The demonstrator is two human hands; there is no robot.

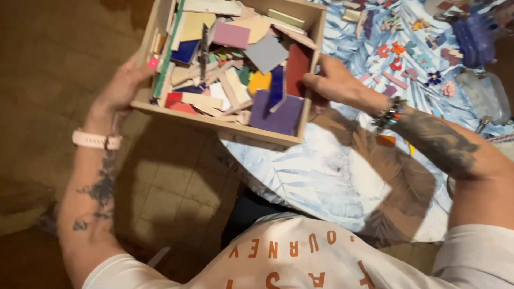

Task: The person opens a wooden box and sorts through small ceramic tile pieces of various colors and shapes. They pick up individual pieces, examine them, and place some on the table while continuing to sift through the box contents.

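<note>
Where brown tiled floor (59, 80) meets leaf-print tablecloth (321, 176) | left hand (120, 88), right hand (334, 80) grasp shallow wooden box of coloured tile pieces (230, 126) | small mosaic flowers (396, 56) upper right

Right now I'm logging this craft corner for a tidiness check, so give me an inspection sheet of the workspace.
Surface: table under a pale blue leaf-print cloth, bare near the person.
Job's things: wooden box held tilted over the table's edge, packed with coloured tile pieces, flat and on edge.
Clutter: small flower-shaped pieces and tile bits scattered at the far end; a purple glass object and a clear one beside them.
Fingers: left hand grips the box's left wall; right hand grips its right wall.
Cables: nothing seen.
Surroundings: brown tiled floor left of the table; dim light.
</note>
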